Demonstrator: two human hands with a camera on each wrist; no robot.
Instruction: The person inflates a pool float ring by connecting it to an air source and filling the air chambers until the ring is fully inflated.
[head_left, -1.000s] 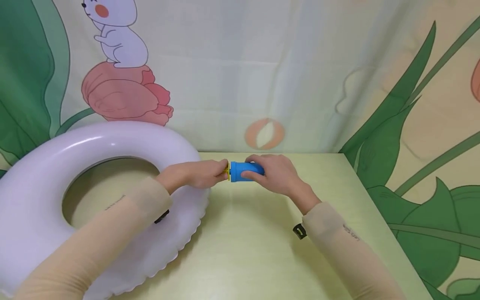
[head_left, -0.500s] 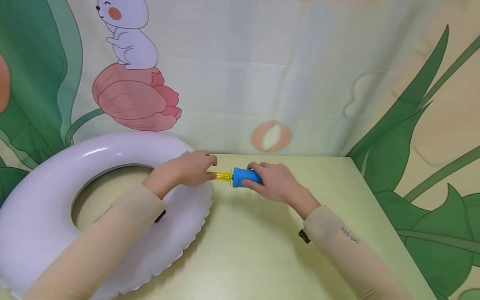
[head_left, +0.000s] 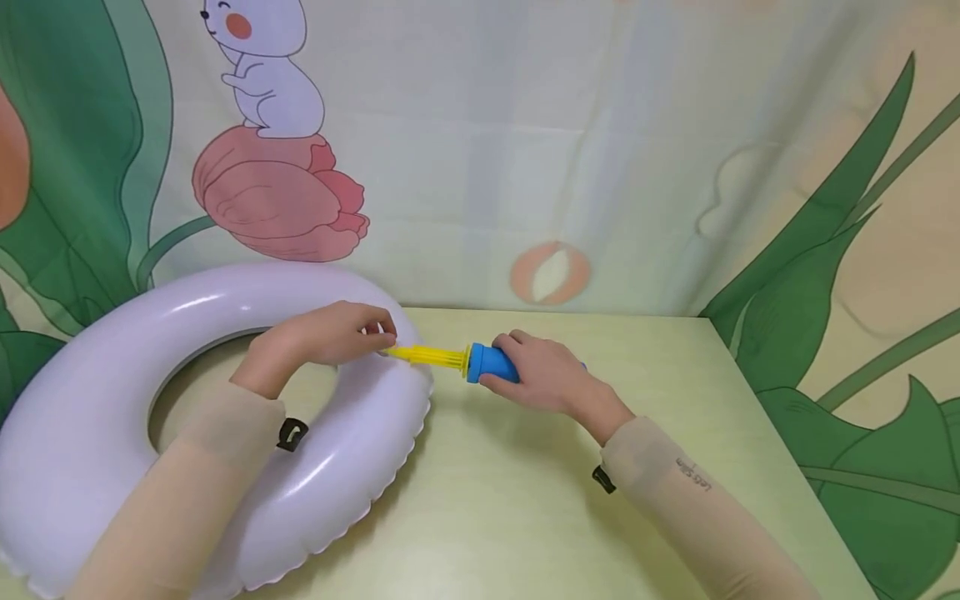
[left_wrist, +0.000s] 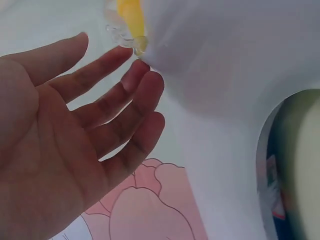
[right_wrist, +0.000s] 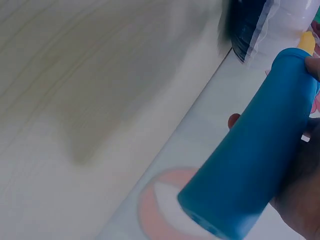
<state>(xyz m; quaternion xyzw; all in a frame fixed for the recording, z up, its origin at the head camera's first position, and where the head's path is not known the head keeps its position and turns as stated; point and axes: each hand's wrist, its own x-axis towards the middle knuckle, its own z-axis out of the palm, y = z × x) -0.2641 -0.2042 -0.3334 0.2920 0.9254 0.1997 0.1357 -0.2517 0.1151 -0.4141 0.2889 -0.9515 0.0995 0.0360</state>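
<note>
My right hand (head_left: 551,375) grips the blue barrel of a small hand air pump (head_left: 491,364), fingers over it and thumb on the near side. From the barrel a tapered yellow nozzle (head_left: 435,357) points left toward the lavender inflatable swim ring (head_left: 82,400). In the left wrist view the nozzle's tip meets a clear valve (left_wrist: 140,45) at the ring's surface. My left hand (left_wrist: 65,125) has its palm in view there, fingers loosely extended and spread, fingertips right by the valve. Most of the blue barrel shows in the right wrist view, where the right hand is partly cut off.
The ring lies over the left side of a pale green-yellow table (head_left: 480,500). Behind the table hangs a curtain (head_left: 450,167) printed with leaves, flowers and a white animal. A dark clip-like piece (head_left: 292,434) hangs below the left cuff, another (head_left: 603,479) below the right.
My left hand has slid left along the yellow nozzle to the ring, uncovering the nozzle, and its fingers have loosened. The right hand keeps its grip on the air pump.
</note>
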